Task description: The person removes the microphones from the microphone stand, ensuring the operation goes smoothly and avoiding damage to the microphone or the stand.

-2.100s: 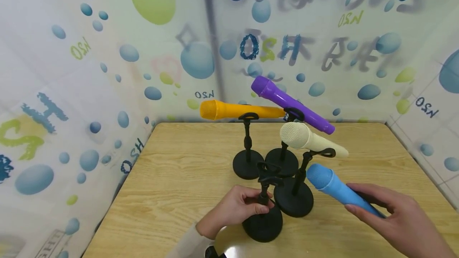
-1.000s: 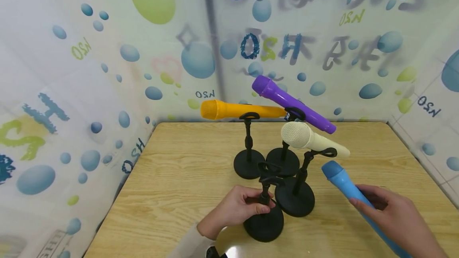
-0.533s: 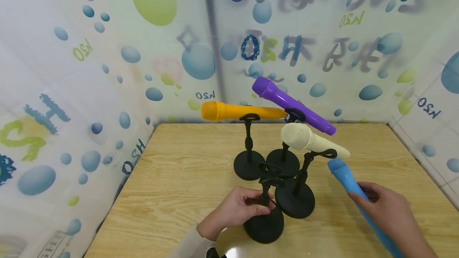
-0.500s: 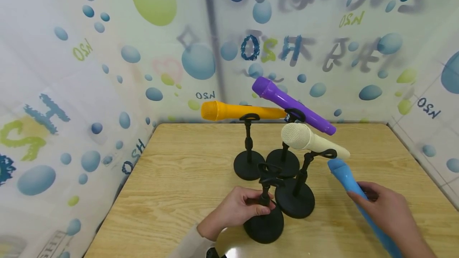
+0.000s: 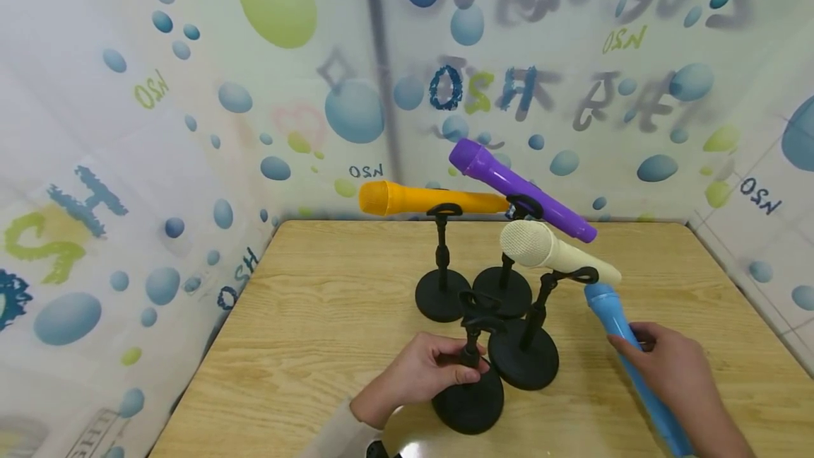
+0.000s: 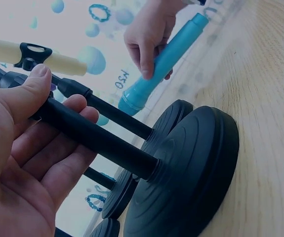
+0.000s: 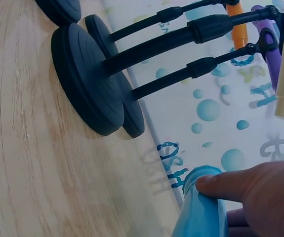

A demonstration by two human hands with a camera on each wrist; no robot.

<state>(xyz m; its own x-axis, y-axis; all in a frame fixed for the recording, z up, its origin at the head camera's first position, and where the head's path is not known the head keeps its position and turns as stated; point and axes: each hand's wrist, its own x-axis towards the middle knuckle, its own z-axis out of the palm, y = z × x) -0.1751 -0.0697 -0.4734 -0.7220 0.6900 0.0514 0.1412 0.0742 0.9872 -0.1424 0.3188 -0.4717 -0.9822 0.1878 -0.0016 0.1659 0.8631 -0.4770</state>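
Got the blue mic in my right grip, out to the right of the front stand, so I'm measuring everything off that stand. The mic's long axis runs on a slant: head end points away from the person and a bit in toward the front stand's side, tail end comes back and farther out to the right. Relative to the grip, the head sticks out past the thumb and the barrel runs back along the side of the hand nearest the front stand. It's a pinch, thumb on the stand-facing side of the barrel and fingers on the other. Can't tell whether the tail touches the worktop.

My left grip is on the front stand itself, thumb and fingers closed around its pole, and the stand's round base sits flat.

Rest of the lineup: the cream mic is on its own stand just beyond and right of the front stand, and the left wrist view shows a gap between it and the blue one. The orange mic is farther behind the front stand, lying about level, with the purple mic tilted up behind too, more to the right.
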